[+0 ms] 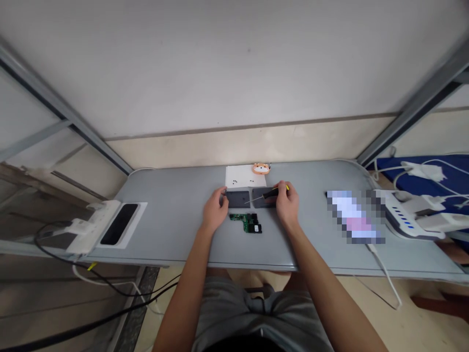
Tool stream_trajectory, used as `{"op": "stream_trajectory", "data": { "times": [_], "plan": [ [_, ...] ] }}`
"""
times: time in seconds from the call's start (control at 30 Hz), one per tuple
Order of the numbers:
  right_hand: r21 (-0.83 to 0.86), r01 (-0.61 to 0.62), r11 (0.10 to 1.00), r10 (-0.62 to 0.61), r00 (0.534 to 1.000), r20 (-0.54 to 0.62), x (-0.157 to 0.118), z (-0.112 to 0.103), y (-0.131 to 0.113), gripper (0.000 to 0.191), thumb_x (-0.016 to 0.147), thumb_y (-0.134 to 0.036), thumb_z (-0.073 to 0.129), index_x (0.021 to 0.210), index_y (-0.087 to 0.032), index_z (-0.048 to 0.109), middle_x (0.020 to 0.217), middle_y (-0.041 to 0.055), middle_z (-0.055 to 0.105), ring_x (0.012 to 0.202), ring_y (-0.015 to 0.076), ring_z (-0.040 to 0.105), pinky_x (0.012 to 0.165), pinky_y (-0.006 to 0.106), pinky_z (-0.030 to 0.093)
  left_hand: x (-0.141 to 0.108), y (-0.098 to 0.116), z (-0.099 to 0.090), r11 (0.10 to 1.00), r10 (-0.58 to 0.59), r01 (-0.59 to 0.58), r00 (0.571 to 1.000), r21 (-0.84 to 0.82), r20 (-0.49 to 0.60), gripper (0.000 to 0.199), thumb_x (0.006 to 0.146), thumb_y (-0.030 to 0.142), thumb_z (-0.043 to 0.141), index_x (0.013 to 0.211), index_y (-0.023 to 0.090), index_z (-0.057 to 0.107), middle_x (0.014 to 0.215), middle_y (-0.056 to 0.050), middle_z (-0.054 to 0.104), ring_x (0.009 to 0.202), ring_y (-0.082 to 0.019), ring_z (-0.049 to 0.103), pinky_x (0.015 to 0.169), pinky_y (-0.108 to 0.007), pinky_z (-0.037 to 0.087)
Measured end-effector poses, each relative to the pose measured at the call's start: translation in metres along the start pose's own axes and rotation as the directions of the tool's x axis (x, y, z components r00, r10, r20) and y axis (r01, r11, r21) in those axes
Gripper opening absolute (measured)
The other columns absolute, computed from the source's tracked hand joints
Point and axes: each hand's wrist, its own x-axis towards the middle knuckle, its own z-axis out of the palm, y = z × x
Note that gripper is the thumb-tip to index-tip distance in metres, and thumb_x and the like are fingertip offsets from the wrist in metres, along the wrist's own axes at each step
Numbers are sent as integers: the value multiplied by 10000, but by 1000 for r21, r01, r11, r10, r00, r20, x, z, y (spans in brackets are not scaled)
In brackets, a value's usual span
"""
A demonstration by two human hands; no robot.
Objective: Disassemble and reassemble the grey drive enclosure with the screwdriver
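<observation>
In the head view, my right hand (287, 203) is closed round a screwdriver (270, 193) with a black and yellow handle. Its thin shaft points left, and the tip is over the left one of two dark grey rectangular case halves, though I cannot tell if it touches. My left hand (215, 209) has its thumb and fingers closed at the left edge of that case half (238, 199). The other case half (258, 201) lies beside it, partly under the screwdriver and right hand. Nearer to me is a green circuit board (245, 222) with black parts.
Behind the case halves, small dark screws (235, 182) lie on white paper (240, 171), with an orange animal-faced item (261, 168) at its corner. A phone (120, 224) and power strip (93, 227) are left; a blurred lit screen (353, 217) and charging station (406, 215) right.
</observation>
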Motion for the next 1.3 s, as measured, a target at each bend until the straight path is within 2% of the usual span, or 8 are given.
{"op": "stream_trajectory", "data": {
  "times": [0.17, 0.43, 0.87, 0.97, 1.03, 1.1, 1.2, 1.3],
  "plan": [
    [15, -5, 1000, 5, 1000, -1, 0, 0, 0, 576, 825, -813, 586, 810, -237, 574, 692, -38, 580, 454, 145, 584, 451, 295, 503, 0, -1, 0, 1000, 7, -7, 1000, 8, -2, 393, 990, 155, 546, 1357, 255, 644, 1248, -56, 732, 868, -178, 703, 914, -338, 569],
    [32, -2, 999, 3, 1000, -7, 0, 0, -2, 565, 834, -803, 583, 803, -239, 575, 687, -40, 560, 481, 152, 594, 449, 297, 509, 0, 0, 0, 1000, 16, -16, 1000, 16, -5, 394, 989, 146, 538, 1350, 259, 649, 1256, -56, 730, 1003, -205, 719, 972, -351, 567],
    [2, 8, 1000, -8, 1000, -14, 0, 2, -2, 547, 829, -777, 590, 784, -232, 578, 686, -32, 572, 492, 149, 580, 456, 288, 452, -1, -2, 1, 1000, 4, -4, 1000, -3, -12, 394, 992, 159, 554, 1357, 272, 652, 1258, -48, 749, 1026, -199, 723, 1012, -349, 561],
    [-13, 88, 996, -88, 992, -94, -3, 1, -2, 524, 863, -750, 554, 764, -236, 560, 647, -39, 537, 515, 148, 540, 500, 300, 460, -1, -3, 1, 1000, 5, -5, 1000, -11, -3, 391, 997, 162, 543, 1359, 264, 648, 1273, -48, 745, 1047, -199, 720, 1023, -348, 556],
    [-81, 228, 970, -242, 936, -257, -8, -1, -4, 491, 909, -704, 522, 734, -245, 536, 632, -34, 506, 565, 161, 524, 569, 320, 471, 0, -3, 1, 1000, 8, -8, 1000, -16, 2, 382, 1001, 163, 540, 1353, 260, 652, 1272, -51, 745, 1059, -203, 720, 1023, -351, 557],
    [-174, 377, 909, -416, 828, -377, -15, -6, -8, 453, 956, -634, 506, 701, -260, 498, 631, -23, 477, 609, 178, 503, 630, 345, 461, 0, -3, 0, 1000, 11, -11, 1000, -19, -1, 371, 1001, 162, 542, 1339, 256, 661, 1264, -56, 748, 1060, -208, 720, 1021, -358, 561],
    [-209, 573, 792, -605, 691, -395, -27, -14, -23, 420, 992, -541, 532, 684, -288, 400, 636, -23, 415, 603, 188, 429, 634, 362, 410, -1, -4, 1, 1000, 16, -17, 1000, -19, -11, 357, 998, 165, 549, 1320, 254, 673, 1239, -55, 753, 1026, -208, 724, 998, -362, 573],
    [-268, 702, 660, -740, 546, -394, -38, -25, -44, 365, 1014, -462, 553, 735, -296, 385, 668, -18, 422, 625, 201, 430, 654, 375, 405, -1, -5, 2, 999, 32, -32, 999, -16, -15, 362, 999, 178, 553, 1330, 267, 670, 1209, -47, 757, 982, -203, 724, 961, -355, 581]
  ]
}}
